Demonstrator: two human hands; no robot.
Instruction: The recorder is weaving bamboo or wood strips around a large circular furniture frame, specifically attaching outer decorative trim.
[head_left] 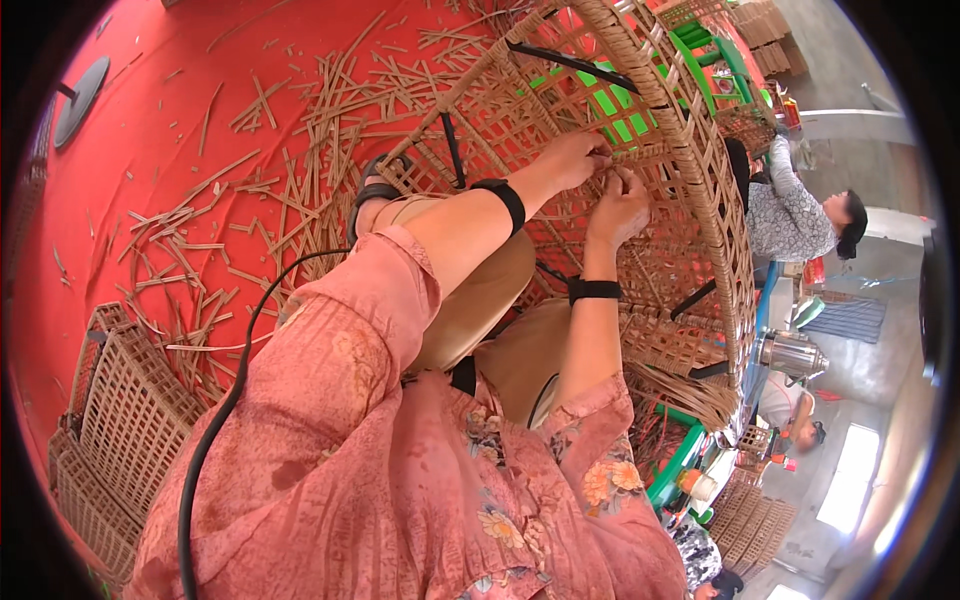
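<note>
A large brown openwork basket [735, 250], woven of flat rattan-like strips, stands tilted over my lap with its inside toward me. Its thick braided rim curves down the right, and black straps cross the rim in several places. My left hand [575, 160] reaches into the basket, its fingers pinched together at the weave. Just below and to the right, my right hand [620, 208] is closed in a pinch as well, the fingertips of both hands almost meeting. Between them they hold a thin strip of the weave, largely hidden by the fingers. Each forearm wears a black band.
Cut strips [330, 130] litter the red floor covering [130, 210]. Woven panels [130, 410] lean at the lower left. A bundle of long strips [690, 395] lies beside the basket's lower right. Green plastic chairs [690, 70] and a co-worker [790, 215] are beyond the rim. A metal kettle [795, 353] stands at right.
</note>
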